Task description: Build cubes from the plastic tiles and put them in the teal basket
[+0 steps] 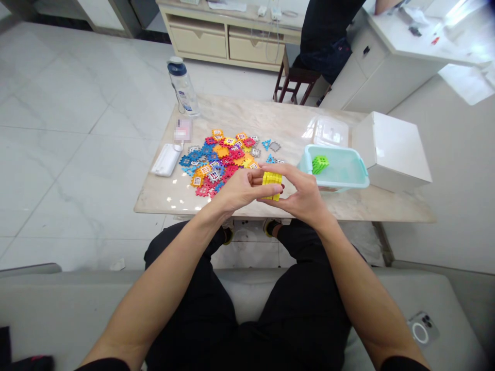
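A stack of yellow interlocking plastic tiles (272,184) is gripped between both hands just above the table's front edge. My left hand (243,188) closes on it from the left, thumb across the near side. From the right, my right hand (301,193) clasps the same stack with thumb and fingers. Something small and dark red shows beside the right fingers; I cannot make out what it is. Left of the hands lies a heap of colourful toothed tiles (232,158), some printed with windows. Green tiles (320,164) sit inside the light-blue plastic basket (336,184) to the right.
The marble-look table (170,198) bears a water bottle (184,87), a white power bank (167,159), a pinkish card (183,130), a clear lid (330,131) and a white box (394,149). A phone (423,327) lies on the sofa. Beyond, a person (325,41) is by a stool.
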The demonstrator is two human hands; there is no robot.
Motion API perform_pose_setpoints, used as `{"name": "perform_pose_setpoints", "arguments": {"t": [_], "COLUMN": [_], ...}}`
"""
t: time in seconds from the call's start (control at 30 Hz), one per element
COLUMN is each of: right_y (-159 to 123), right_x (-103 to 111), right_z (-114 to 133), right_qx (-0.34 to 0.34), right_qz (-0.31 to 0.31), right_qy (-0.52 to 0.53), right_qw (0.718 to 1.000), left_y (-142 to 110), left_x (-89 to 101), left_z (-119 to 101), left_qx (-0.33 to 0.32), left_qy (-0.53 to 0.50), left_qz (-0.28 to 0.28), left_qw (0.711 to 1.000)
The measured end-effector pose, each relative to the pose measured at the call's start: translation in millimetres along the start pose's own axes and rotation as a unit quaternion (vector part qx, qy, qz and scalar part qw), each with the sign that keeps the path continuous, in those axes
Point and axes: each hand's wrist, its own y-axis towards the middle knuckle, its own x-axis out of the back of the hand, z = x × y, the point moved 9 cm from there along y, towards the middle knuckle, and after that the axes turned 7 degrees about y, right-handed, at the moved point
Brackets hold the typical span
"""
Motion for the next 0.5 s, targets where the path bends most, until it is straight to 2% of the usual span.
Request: {"name": "perform_pose_setpoints", "arguments": {"t": [0.2,0.37,0.5], "right_y": [1,1,-3], "right_x": [2,14,14], "right_z": [0,4,1], "right_qx": [-0.01,-0.013,-0.011], "right_qz": [0.027,0.022,0.023], "right_qy": [-0.006,0.012,0.019], "right_qw": [1.0,1.0,0.999], "left_y": [4,7,6], "left_x": [0.6,4.7,2.9], "left_z": [3,3,6], "left_qx": [-0.005,-0.007,-0.001], "left_qy": [0.002,0.001,-0.01], "left_qz": [0.003,0.0,0.012], "left_qw": [1.0,1.0,1.0]}}
